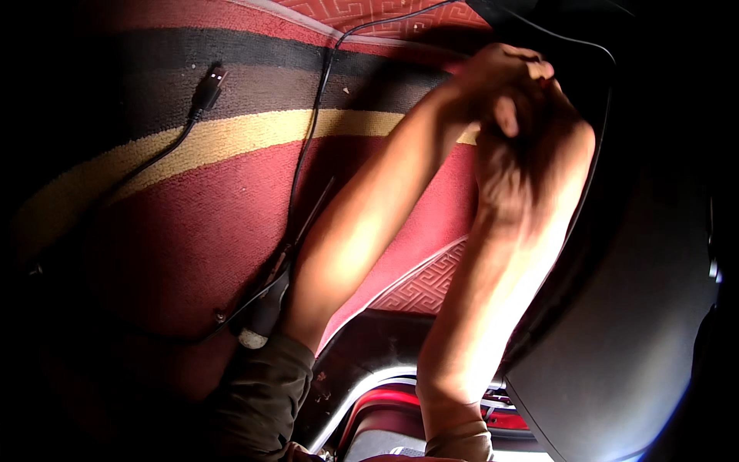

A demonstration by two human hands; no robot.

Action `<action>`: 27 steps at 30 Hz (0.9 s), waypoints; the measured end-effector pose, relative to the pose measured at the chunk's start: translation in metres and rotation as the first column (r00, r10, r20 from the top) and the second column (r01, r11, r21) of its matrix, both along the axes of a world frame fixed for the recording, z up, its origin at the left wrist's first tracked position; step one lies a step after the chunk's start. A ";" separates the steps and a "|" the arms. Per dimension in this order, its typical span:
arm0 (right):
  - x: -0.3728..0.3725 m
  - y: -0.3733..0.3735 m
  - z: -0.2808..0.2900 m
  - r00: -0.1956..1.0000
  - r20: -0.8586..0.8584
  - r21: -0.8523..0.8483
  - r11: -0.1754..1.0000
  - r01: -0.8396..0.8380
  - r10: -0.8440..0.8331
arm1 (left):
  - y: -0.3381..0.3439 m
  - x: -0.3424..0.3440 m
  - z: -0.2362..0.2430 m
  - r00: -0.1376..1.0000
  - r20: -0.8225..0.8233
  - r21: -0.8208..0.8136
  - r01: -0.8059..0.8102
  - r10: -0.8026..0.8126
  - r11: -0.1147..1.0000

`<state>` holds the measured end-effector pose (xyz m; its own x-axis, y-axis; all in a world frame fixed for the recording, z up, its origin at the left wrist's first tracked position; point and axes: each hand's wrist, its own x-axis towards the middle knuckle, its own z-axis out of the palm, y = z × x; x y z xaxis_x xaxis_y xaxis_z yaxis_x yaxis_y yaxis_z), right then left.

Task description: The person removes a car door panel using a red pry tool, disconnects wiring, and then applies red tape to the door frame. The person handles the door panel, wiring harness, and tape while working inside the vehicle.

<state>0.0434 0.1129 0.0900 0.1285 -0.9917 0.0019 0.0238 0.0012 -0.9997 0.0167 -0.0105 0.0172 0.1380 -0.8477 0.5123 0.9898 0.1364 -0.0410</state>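
My left hand (504,73) and my right hand (531,150) come together at the upper right, by the dark edge beside the carpet. The fingers of my left hand curl inward against my right hand. My right hand has its back turned up, with its fingers bent forward into shadow. Whatever lies between the two hands is hidden by the fingers and the dark. Near my left forearm lies a tool with a black handle (265,312) and a long thin shaft, probably a screwdriver, on the red carpet (192,208).
A black cable with a USB plug (208,91) rests on the striped part of the carpet at left. Another thin black cable (323,77) runs up past my left forearm. A smooth dark panel (623,331) stands at right. Below is a door sill with red trim (385,400).
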 end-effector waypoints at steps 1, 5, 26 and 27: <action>0.015 -0.005 -0.005 0.997 0.052 0.080 0.995 -0.065 0.061 | -0.002 0.011 -0.008 1.000 0.002 0.020 -0.006 0.006 1.000; 0.017 -0.057 -0.026 0.997 -0.074 -0.005 1.000 -0.018 0.017 | 0.001 0.035 -0.026 0.999 0.036 0.107 -0.013 0.009 0.994; -0.150 -0.013 -0.058 0.840 -0.431 -0.276 0.934 0.226 -0.330 | 0.042 0.031 -0.008 0.070 0.985 0.135 -0.879 -0.157 0.457; -0.144 -0.044 -0.051 0.905 -0.173 -0.245 0.907 0.343 -0.389 | 0.049 0.034 -0.003 0.005 0.986 0.075 -0.903 -0.164 0.424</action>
<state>-0.1002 0.0687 0.0387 -0.2232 -0.9490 0.2225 -0.2301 -0.1705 -0.9581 0.0505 0.0383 0.0140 0.5456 -0.8380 -0.0023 -0.1005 -0.0682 0.9926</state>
